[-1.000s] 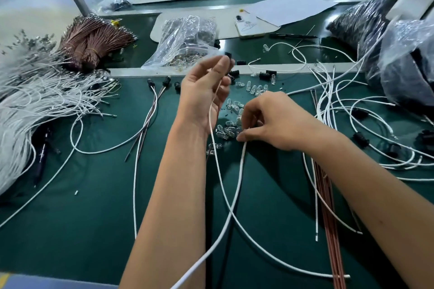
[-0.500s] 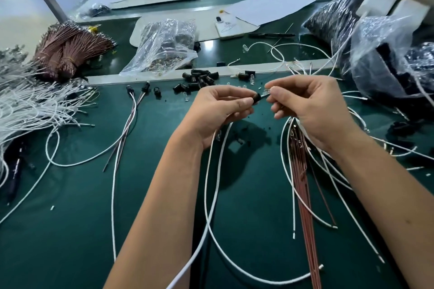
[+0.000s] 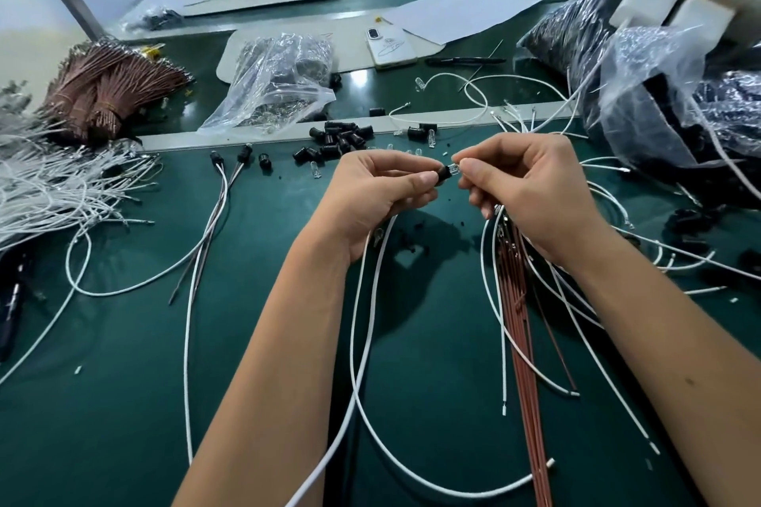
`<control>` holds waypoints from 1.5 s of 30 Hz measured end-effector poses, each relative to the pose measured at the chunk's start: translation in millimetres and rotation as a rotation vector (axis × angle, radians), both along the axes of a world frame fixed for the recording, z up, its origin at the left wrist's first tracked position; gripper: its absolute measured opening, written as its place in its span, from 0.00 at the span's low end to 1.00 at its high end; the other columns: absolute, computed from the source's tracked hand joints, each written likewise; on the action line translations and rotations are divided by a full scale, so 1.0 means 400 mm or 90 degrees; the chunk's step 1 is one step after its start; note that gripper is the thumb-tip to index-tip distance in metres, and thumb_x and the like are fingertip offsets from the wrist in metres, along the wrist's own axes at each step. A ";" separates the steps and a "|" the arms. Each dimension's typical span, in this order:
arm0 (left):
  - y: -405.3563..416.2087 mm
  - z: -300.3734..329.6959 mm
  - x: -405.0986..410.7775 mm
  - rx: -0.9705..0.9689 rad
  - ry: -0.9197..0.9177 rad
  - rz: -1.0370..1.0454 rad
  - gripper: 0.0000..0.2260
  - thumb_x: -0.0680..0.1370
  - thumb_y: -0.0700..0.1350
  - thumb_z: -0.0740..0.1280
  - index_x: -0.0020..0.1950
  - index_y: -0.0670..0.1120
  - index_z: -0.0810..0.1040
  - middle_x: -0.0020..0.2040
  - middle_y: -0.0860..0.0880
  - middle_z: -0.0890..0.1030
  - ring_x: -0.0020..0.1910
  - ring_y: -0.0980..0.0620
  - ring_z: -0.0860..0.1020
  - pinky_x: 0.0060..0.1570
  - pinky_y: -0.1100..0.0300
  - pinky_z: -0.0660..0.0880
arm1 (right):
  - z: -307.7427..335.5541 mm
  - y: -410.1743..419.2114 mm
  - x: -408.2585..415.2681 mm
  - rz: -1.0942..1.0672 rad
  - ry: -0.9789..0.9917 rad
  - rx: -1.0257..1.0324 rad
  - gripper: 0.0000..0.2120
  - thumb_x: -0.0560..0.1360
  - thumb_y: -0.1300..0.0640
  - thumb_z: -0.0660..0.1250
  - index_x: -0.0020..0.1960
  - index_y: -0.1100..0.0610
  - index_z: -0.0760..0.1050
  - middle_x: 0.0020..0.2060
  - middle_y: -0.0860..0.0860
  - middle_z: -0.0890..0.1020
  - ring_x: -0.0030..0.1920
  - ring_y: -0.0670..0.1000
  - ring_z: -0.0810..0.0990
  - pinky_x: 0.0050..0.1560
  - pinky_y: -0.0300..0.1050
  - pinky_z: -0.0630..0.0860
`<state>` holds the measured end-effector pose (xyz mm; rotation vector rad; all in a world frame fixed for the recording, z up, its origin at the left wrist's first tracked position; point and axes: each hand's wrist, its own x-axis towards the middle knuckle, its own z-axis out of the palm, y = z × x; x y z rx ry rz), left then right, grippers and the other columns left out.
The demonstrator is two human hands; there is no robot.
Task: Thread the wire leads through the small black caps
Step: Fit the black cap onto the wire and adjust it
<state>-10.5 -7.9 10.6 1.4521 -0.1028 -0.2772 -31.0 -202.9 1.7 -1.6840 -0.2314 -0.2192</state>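
Left hand: left hand (image 3: 383,193) pinches a small black cap (image 3: 443,175) between thumb and fingertips, raised above the green mat (image 3: 123,383).
Right hand: right hand (image 3: 531,185) pinches a clear bulb-like part (image 3: 453,168) that touches the open end of the cap; fingers are curled tight on it.
Cap in hand: it sits between the two hands, above the mat; how deep the clear part sits in it cannot be told.
Wire in hand: a white wire (image 3: 362,342) drops from under the left palm and loops over the mat toward the viewer; whether it already runs through the held cap is hidden by the fingers.
Done, by the look of it: just left of the loose cap pile (image 3: 341,138), two wire sets (image 3: 214,218) lie on the mat with black caps on their far ends, so I judge a couple of pieces finished.
Left to do: the cap pile is still sizeable, loose clear parts (image 3: 316,170) lie near it, and a large white wire heap (image 3: 49,185) sits well left of the pile with brown wire bundles (image 3: 103,95) behind that.
More stock: brown leads (image 3: 523,342) lie on the near side of the right hand; bags of black parts (image 3: 679,95) lie right of the pile.
Judgement: the task looks early, with one piece being assembled and most of the stock untouched.
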 end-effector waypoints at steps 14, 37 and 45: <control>0.001 -0.001 -0.003 -0.012 -0.009 -0.006 0.06 0.74 0.32 0.73 0.50 0.39 0.86 0.42 0.41 0.86 0.39 0.49 0.85 0.43 0.65 0.80 | -0.004 0.008 0.002 0.034 0.048 0.083 0.02 0.77 0.67 0.73 0.48 0.61 0.82 0.34 0.55 0.85 0.30 0.50 0.81 0.30 0.39 0.77; -0.014 0.001 -0.015 -0.032 -0.056 0.007 0.07 0.72 0.30 0.74 0.48 0.37 0.85 0.40 0.41 0.86 0.38 0.49 0.85 0.43 0.63 0.81 | -0.009 -0.008 0.004 0.051 0.003 0.043 0.02 0.76 0.67 0.74 0.46 0.63 0.81 0.34 0.57 0.85 0.31 0.51 0.82 0.30 0.39 0.78; -0.021 0.001 -0.020 -0.095 -0.014 -0.007 0.06 0.73 0.30 0.72 0.46 0.38 0.85 0.40 0.41 0.86 0.38 0.49 0.85 0.42 0.64 0.81 | -0.010 -0.006 -0.001 0.057 -0.002 0.079 0.03 0.76 0.66 0.74 0.44 0.61 0.81 0.34 0.57 0.85 0.30 0.50 0.81 0.29 0.38 0.77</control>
